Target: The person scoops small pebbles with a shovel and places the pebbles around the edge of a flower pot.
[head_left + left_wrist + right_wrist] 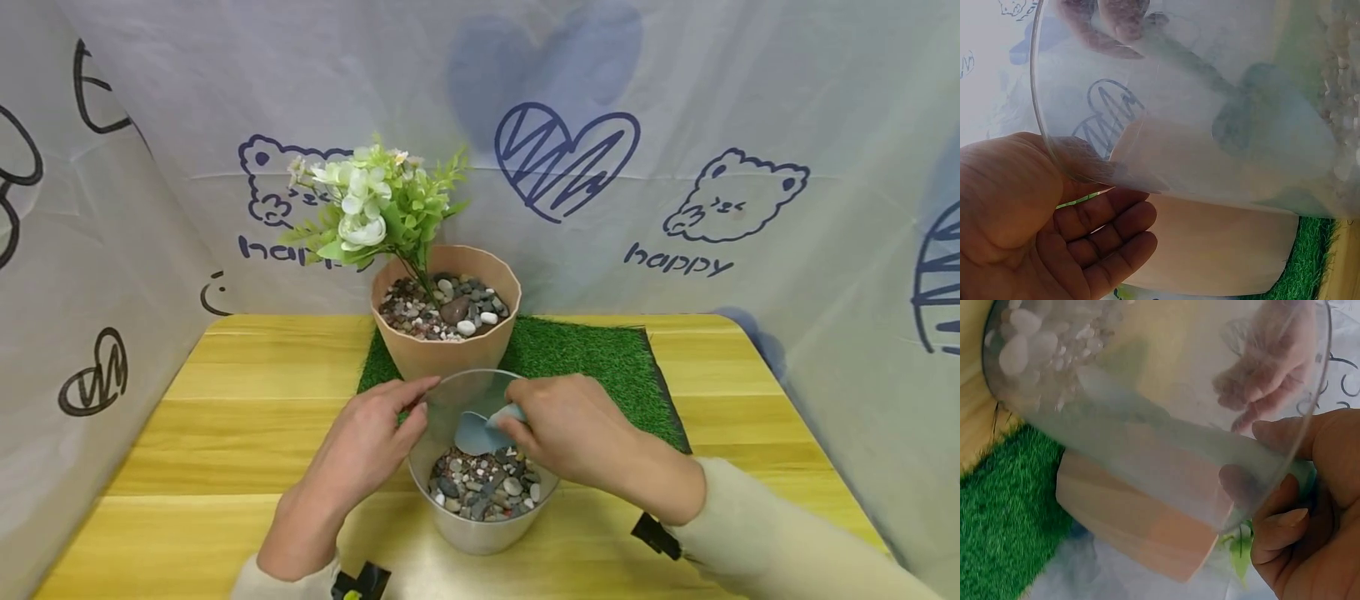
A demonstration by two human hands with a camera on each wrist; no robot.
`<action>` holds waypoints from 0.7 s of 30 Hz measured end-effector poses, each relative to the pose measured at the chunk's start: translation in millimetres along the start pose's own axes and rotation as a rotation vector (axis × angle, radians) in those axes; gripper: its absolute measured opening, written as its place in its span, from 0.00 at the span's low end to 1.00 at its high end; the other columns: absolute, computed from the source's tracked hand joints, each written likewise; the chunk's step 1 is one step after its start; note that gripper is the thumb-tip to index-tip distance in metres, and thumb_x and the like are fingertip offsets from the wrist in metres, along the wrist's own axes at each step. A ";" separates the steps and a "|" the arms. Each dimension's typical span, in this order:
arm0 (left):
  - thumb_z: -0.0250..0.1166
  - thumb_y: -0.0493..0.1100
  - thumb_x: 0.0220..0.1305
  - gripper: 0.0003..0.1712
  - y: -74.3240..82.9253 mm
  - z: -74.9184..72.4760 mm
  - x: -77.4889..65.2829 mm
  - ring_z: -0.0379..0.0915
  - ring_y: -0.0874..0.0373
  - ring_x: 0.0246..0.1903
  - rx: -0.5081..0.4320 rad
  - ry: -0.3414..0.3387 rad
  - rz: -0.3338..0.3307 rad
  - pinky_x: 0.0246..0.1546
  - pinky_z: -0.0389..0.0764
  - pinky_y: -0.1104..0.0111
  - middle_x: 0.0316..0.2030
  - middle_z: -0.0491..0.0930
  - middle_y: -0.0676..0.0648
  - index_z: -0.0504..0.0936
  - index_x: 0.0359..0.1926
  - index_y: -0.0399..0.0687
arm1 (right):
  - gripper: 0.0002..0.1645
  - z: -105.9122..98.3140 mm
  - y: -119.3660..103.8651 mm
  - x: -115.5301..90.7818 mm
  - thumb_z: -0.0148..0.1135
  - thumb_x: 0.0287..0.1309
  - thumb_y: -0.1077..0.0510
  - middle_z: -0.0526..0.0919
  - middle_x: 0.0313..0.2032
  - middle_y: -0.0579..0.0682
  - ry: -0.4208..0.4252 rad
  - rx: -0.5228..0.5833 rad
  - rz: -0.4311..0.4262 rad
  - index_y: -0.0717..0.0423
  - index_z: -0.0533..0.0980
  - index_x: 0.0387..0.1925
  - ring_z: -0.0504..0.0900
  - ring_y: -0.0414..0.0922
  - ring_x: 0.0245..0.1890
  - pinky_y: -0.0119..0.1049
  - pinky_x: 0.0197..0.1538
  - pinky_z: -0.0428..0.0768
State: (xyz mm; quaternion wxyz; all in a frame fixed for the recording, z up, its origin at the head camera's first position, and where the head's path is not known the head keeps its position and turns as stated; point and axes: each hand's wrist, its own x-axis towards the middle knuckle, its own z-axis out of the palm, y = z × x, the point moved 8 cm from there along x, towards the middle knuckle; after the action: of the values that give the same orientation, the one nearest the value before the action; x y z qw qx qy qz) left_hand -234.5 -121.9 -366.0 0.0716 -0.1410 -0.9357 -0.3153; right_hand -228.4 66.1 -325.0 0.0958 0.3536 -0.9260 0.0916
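Note:
A clear plastic bucket (480,537) with pebbles (487,487) in its bottom stands on the table before me. At its left rim is my left hand (367,442); in the left wrist view the thumb shows through the wall while curled fingers (1113,231) stay outside, gripping the edge. My right hand (573,425) grips the handle of a small blue-grey shovel (474,435) over the far right rim. The shovel's blade slants down inside the bucket, just above or touching the pebbles; which one, I cannot tell.
Behind the bucket, a tan flowerpot (450,346) holds stones and white artificial flowers (363,196) with green leaves. Green artificial turf (585,358) lies under it on the wooden table (262,433). Printed cloth (420,75) hangs around the back and sides.

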 end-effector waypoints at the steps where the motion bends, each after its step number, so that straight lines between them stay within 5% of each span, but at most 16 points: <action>1: 0.59 0.42 0.76 0.22 -0.5 0.2 0.1 0.77 0.55 0.39 0.001 0.000 0.000 0.44 0.78 0.58 0.53 0.87 0.49 0.83 0.67 0.54 | 0.18 1.7 -1.9 0.8 0.69 0.68 0.45 0.69 0.17 0.35 -0.005 0.008 -0.005 0.45 0.74 0.26 0.66 0.35 0.16 0.31 0.21 0.67; 8: 0.59 0.43 0.77 0.22 -2.7 1.6 0.3 0.76 0.56 0.39 -0.001 -0.013 -0.012 0.43 0.78 0.59 0.54 0.87 0.49 0.83 0.68 0.55 | 0.12 5.9 -11.1 2.9 0.70 0.68 0.48 0.73 0.21 0.36 -0.043 0.052 -0.054 0.47 0.79 0.31 0.67 0.34 0.18 0.30 0.22 0.68; 15: 0.59 0.42 0.76 0.22 -2.5 0.7 0.0 0.78 0.56 0.42 0.002 -0.006 -0.002 0.45 0.79 0.58 0.56 0.87 0.48 0.83 0.68 0.53 | 0.09 5.1 -8.0 2.6 0.70 0.68 0.48 0.88 0.33 0.40 -0.114 0.092 -0.074 0.48 0.85 0.39 0.80 0.36 0.25 0.34 0.30 0.79; 21: 0.59 0.42 0.76 0.22 -3.1 1.5 0.3 0.76 0.57 0.39 -0.006 -0.009 -0.004 0.42 0.78 0.60 0.54 0.87 0.49 0.83 0.68 0.52 | 0.08 -2.9 -1.3 1.7 0.70 0.67 0.47 0.88 0.31 0.39 -0.069 0.073 -0.056 0.46 0.86 0.38 0.75 0.34 0.22 0.32 0.26 0.75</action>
State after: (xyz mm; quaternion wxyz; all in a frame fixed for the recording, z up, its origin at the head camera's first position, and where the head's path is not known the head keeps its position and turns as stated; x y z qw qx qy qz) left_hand -235.8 -123.3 -368.8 0.0662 -0.1405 -0.9354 -0.3177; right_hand -228.4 64.8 -321.6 0.0532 0.3857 -0.9144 0.1105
